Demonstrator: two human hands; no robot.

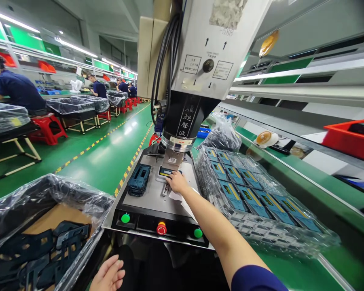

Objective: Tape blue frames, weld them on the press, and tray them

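Observation:
My right hand reaches to the ultrasonic welding machine's base plate. Its bent fingers grip the near edge of a teal plastic housing seated in a light fixture, and the fingertips are partly hidden. Just above the housing hangs the metal welding horn; whether they touch I cannot tell. A stack of dark teal plastic housings lies on the plate to the left. My left hand is low in front of the machine, palm up, with loosely curled fingers and nothing in it.
A plastic-lined bin with loose dark frames stands at left. Clear trays of teal housings are stacked at right. Green buttons flank a red emergency stop. A red bin sits on the shelf; co-workers sit far left.

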